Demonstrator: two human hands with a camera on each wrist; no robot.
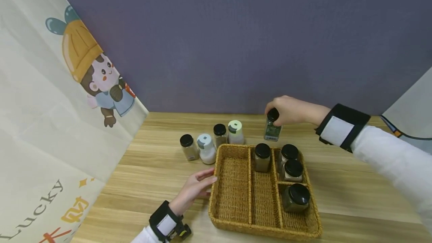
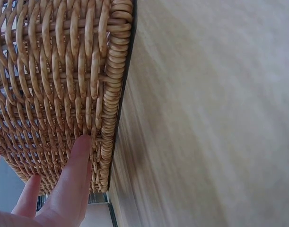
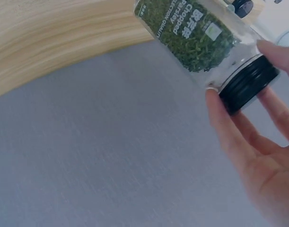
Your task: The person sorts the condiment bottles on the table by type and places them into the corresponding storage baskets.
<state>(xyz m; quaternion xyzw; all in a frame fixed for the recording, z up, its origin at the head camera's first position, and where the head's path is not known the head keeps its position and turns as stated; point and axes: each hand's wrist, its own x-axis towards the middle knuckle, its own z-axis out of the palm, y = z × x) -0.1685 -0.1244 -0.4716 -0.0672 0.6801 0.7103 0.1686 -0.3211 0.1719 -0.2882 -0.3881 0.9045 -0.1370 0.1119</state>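
Observation:
My right hand (image 1: pixel 287 111) grips a clear jar of chopped parsley (image 1: pixel 272 130) round its black lid, behind the basket's back rim. Green flakes and a printed label show on the parsley jar (image 3: pixel 191 35) in the right wrist view. With fingers nearly straight, my left hand (image 1: pixel 195 187) touches the left side of the woven basket (image 1: pixel 233 222); its fingertips press the wicker wall in the left wrist view. The basket has several compartments. A black-lidded jar (image 1: pixel 262 157) stands in the middle one, two jars (image 1: pixel 293 170) in the back right, and a wider jar (image 1: pixel 296 198) in the front right.
Left of and behind the basket stand a black-lidded jar (image 1: pixel 189 147), a white-topped shaker (image 1: pixel 206 149), another black-lidded jar (image 1: pixel 220 134) and a shaker with a pale green top (image 1: pixel 235 132). A grey-blue wall (image 1: pixel 236 48) rises along the back of the wooden table (image 1: pixel 152 160).

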